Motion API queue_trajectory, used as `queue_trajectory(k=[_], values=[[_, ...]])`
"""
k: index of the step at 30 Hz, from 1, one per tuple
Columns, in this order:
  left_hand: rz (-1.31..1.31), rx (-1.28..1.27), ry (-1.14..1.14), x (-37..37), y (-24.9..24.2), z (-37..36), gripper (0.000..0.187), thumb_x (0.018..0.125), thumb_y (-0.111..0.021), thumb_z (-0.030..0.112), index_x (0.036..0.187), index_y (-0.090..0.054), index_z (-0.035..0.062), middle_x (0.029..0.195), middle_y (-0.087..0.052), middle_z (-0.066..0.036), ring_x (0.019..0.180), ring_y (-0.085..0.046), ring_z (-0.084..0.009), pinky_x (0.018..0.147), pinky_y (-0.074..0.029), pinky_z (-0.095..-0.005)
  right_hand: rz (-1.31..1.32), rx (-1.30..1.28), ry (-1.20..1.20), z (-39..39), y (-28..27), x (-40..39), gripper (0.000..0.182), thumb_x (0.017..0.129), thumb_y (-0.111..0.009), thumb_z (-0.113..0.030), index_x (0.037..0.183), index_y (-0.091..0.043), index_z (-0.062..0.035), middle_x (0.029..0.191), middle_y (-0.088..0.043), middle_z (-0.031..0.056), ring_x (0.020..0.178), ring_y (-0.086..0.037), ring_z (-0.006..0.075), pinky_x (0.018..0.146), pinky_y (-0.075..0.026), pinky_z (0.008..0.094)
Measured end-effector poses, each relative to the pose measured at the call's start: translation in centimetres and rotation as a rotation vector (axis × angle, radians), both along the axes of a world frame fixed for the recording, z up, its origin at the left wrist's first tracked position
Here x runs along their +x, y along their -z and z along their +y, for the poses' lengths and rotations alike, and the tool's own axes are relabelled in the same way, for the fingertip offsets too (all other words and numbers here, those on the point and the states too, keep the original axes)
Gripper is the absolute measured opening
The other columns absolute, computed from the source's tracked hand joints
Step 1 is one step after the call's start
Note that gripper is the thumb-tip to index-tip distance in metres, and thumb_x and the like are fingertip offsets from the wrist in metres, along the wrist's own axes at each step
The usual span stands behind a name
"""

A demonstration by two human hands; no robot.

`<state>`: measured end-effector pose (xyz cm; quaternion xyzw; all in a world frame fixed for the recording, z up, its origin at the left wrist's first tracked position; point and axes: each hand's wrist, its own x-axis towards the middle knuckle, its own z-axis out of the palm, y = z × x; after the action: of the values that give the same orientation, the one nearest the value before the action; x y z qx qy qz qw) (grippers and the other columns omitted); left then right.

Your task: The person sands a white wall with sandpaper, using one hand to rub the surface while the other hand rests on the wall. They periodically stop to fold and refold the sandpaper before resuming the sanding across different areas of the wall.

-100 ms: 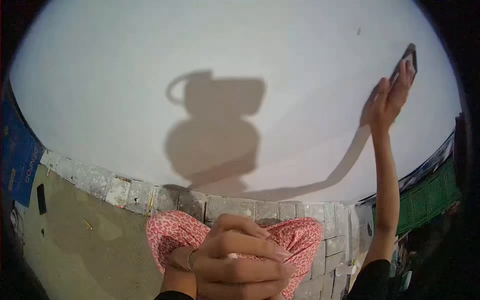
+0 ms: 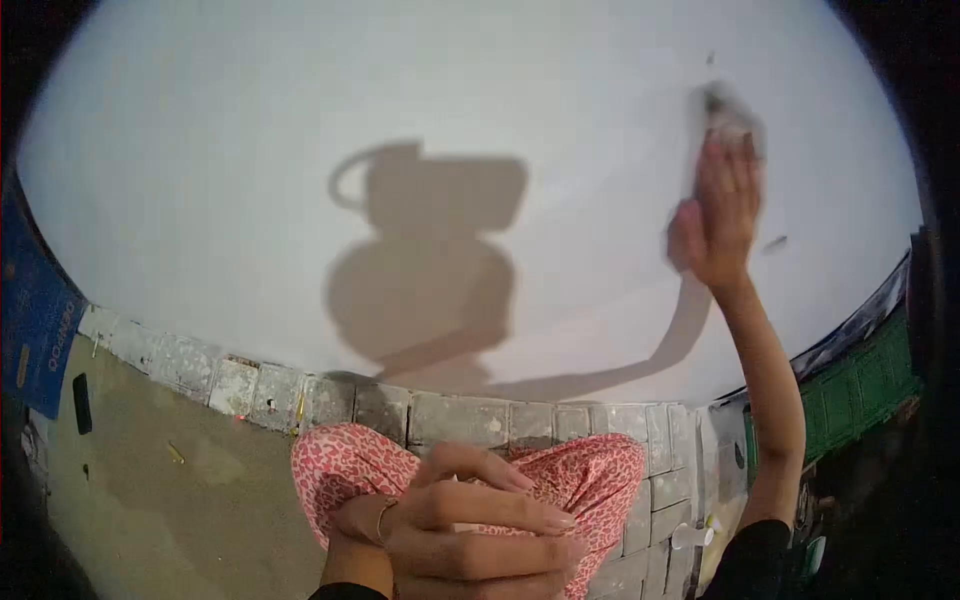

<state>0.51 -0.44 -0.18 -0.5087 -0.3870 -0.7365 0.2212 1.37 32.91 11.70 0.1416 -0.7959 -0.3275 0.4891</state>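
Against the white wall [image 2: 580,80] at the upper right, my right hand [image 2: 725,205] holds a small flat pad [image 2: 730,105], its fingers together and stretched over it. Motion blurs the pad, so its kind is unclear. My left hand [image 2: 480,520] is low in the centre, over the lap in pink patterned trousers [image 2: 350,470]. Its fingers are bent and curled inward; whatever lies inside them is hidden. A thin bracelet [image 2: 383,515] circles the left wrist. Shadows of a head and arm fall on the wall.
Worn grey bricks [image 2: 460,418] run along the wall's foot. A blue printed sheet [image 2: 40,320] and a dark phone-like object [image 2: 82,403] lie at the left. Green crate-like material [image 2: 860,390] is at the right, with a clear cup [image 2: 690,537] below it.
My right hand has moved left and slightly down across the wall with the pad, uncovering a small dark mark. My left hand has hardly moved.
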Motion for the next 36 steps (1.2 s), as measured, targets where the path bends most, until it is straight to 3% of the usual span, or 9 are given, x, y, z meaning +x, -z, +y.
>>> queue_trajectory(k=[2, 5, 8, 12, 17, 25, 28, 31, 36], values=[[-0.004, -0.047, -0.05, -0.3, 0.5, 0.0, 0.016, 0.078, -0.064, 0.035, 0.078, -0.058, 0.0201, 0.084, -0.057, 0.009, 0.089, -0.052, -0.0111, 0.08, -0.04, -0.0319, -0.286, 0.26, 0.126, 0.7, 0.9, 1.0, 0.04, 0.088, -0.047, -0.025, 0.126, -0.052, -0.0152, 0.135, -0.045, 0.0023, 0.129, -0.035, 0.0301, 0.108, -0.02, 0.0475], [-0.009, -0.111, -0.131, -1.0, 1.0, 0.6, 0.033, 0.077, -0.061, 0.054, 0.077, -0.05, 0.0236, 0.087, -0.048, 0.009, 0.093, -0.042, -0.0122, 0.081, -0.035, -0.0356, -0.018, 0.054, 0.0, 1.7, -1.7, 0.4, 0.04, 0.088, -0.047, -0.023, 0.125, -0.051, -0.0085, 0.135, -0.044, 0.0094, 0.13, -0.034, 0.0304, 0.108, -0.02, 0.047], [-0.206, 0.13, -0.173, -0.7, 0.5, 1.3, 0.032, 0.077, -0.06, 0.052, 0.07, -0.045, 0.0245, 0.078, -0.041, 0.009, 0.085, -0.04, -0.0147, 0.083, -0.033, -0.0368, 0.174, -0.133, -0.135, 0.6, -2.1, -0.2, 0.045, 0.086, -0.048, -0.021, 0.127, -0.047, -0.002, 0.136, -0.041, 0.0166, 0.13, -0.033, 0.0313, 0.109, -0.017, 0.0463], [-0.476, 0.096, -0.393, 1.5, 2.6, 0.2, 0.032, 0.076, -0.06, 0.051, 0.067, -0.043, 0.0258, 0.072, -0.035, 0.012, 0.082, -0.036, -0.0155, 0.083, -0.03, -0.0385, -0.273, 0.166, 0.112, -1.3, 0.8, 0.5, 0.042, 0.088, -0.044, -0.032, 0.123, -0.054, -0.0102, 0.132, -0.048, 0.0083, 0.128, -0.037, 0.0295, 0.108, -0.021, 0.0446], [-0.135, 0.335, -0.048, 0.4, 2.2, 0.7, 0.028, 0.079, -0.062, 0.038, 0.065, -0.042, 0.0244, 0.065, -0.033, 0.011, 0.085, -0.037, -0.0166, 0.081, -0.03, -0.04, 0.136, -0.061, -0.093, -0.1, -1.8, -1.0, 0.045, 0.084, -0.049, -0.019, 0.124, -0.049, 0.0004, 0.132, -0.045, 0.0189, 0.129, -0.035, 0.033, 0.108, -0.019, 0.0455], [-0.195, 0.347, -0.245, 0.0, 4.4, -0.3, 0.024, 0.086, -0.053, 0.036, 0.096, -0.057, 0.015, 0.108, -0.052, -0.006, 0.109, -0.038, -0.025, 0.094, -0.031, -0.0455, -0.34, 0.285, 0.034, -1.5, 1.8, -0.7, 0.05, 0.079, -0.059, -0.027, 0.126, -0.05, -0.0139, 0.136, -0.043, 0.009, 0.128, -0.036, 0.0295, 0.107, -0.022, 0.0442], [0.079, 0.498, -0.148, -0.4, 1.8, 0.1, 0.018, 0.077, -0.067, 0.021, 0.087, -0.052, 0.0186, 0.086, -0.046, 0.005, 0.091, -0.047, -0.0175, 0.092, -0.037, -0.0477, 0.166, -0.093, -0.057, 0.0, -2.5, -0.4, 0.05, 0.079, -0.054, -0.015, 0.126, -0.048, -0.0008, 0.136, -0.04, 0.0171, 0.13, -0.033, 0.0313, 0.107, -0.024, 0.0424], [0.146, 0.534, -0.092, -0.7, 1.3, 0.6, 0.029, 0.078, -0.064, 0.031, 0.098, -0.049, 0.0173, 0.1, -0.042, -0.002, 0.102, -0.039, -0.0226, 0.095, -0.032, -0.0483, 0.437, -0.456, -0.33, 0.2, -4.3, -0.4, 0.051, 0.077, -0.051, -0.008, 0.125, -0.045, 0.0042, 0.135, -0.039, 0.0207, 0.13, -0.031, 0.0342, 0.107, -0.022, 0.0445], [0.223, 0.333, -0.089, -2.9, 3.6, 2.2, 0.054, 0.078, -0.059, 0.048, 0.118, -0.043, 0.0151, 0.124, -0.034, -0.012, 0.12, -0.027, -0.0311, 0.101, -0.024, -0.0494, -0.545, 0.207, 0.013, -0.3, 2.0, 1.6, 0.049, 0.075, -0.061, -0.024, 0.121, -0.053, -0.0103, 0.132, -0.046, 0.0044, 0.124, -0.041, 0.0258, 0.105, -0.03, 0.0429]])
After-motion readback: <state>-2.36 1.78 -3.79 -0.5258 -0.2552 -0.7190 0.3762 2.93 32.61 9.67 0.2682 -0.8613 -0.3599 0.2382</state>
